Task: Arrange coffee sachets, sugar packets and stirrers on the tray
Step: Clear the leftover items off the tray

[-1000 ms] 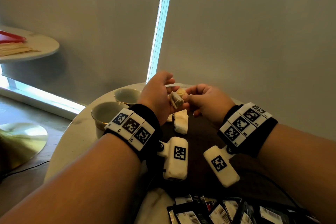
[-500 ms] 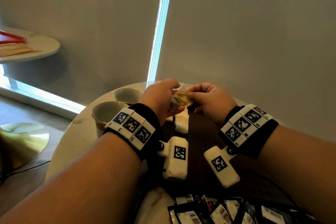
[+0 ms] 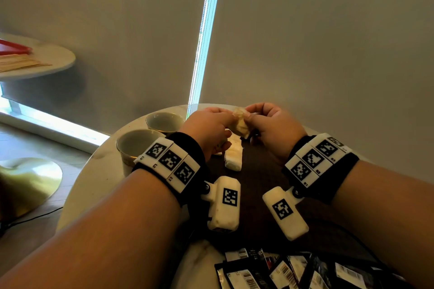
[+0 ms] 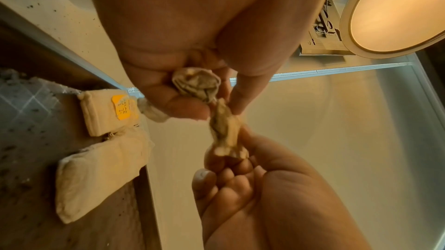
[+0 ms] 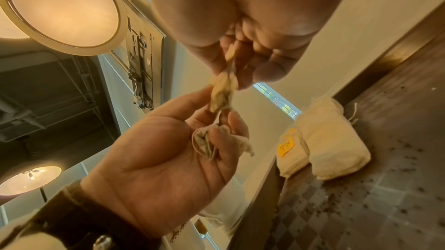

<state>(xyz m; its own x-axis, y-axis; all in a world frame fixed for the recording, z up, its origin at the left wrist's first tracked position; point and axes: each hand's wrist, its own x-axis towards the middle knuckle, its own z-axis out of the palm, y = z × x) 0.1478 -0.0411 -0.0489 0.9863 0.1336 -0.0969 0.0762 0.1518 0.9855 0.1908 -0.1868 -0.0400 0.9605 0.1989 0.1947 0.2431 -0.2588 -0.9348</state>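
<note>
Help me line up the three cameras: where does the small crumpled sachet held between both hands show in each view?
Head: crumpled sachet at upper centre, between left hand and right hand.
Left wrist: mid-frame, running down toward the right hand.
Right wrist: upper centre, above the left hand.
Shared landmark: cream packets on the dark tray.

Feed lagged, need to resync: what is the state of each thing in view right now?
Left hand: grips a crumpled packet.
Right hand: pinches the twisted packet held between both hands.
Two pouches: lying flat on the dark tray.
Two cups: upright, look empty.
Black sachets: loose pile near the table edge.
</note>
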